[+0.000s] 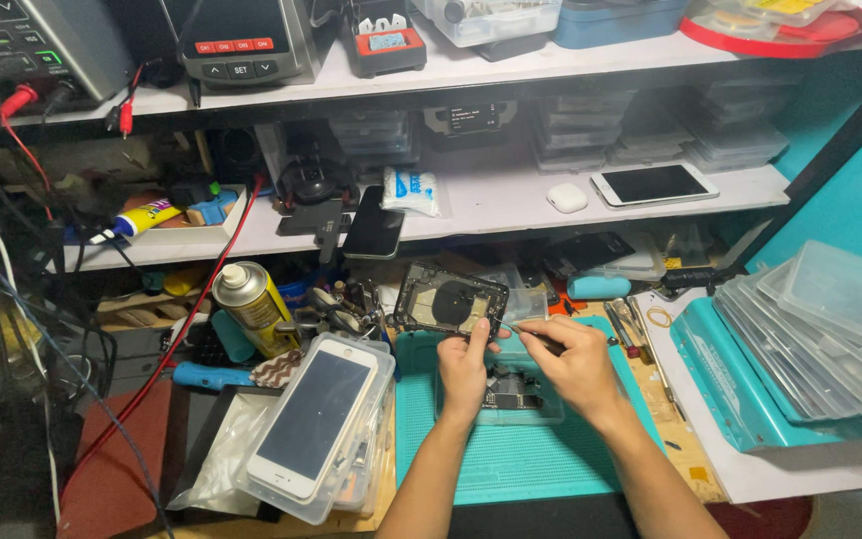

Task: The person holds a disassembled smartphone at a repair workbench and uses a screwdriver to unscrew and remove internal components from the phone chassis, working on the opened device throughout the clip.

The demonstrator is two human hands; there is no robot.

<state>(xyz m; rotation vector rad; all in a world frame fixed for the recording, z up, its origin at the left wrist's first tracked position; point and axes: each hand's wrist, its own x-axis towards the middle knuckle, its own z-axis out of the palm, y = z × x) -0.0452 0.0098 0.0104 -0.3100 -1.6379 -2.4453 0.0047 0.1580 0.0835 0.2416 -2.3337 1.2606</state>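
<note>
The left hand [464, 371] pinches the lower edge of an opened phone housing [448, 298], propped up at frame centre above the teal mat [511, 454]. The right hand [579, 364] grips a thin tool [531, 333] (its tip meets the housing's corner). A white phone [313, 419] lies lower left.

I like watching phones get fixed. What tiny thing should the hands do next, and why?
Probably bring the thin tool's tip a little further in to the open phone shell. The left hand holds that shell tilted up by its lower edge, and the right hand pinches the thin tool pointing at it, its tip right at the shell's lower right edge. Which part it aims at is too small to tell.
</note>
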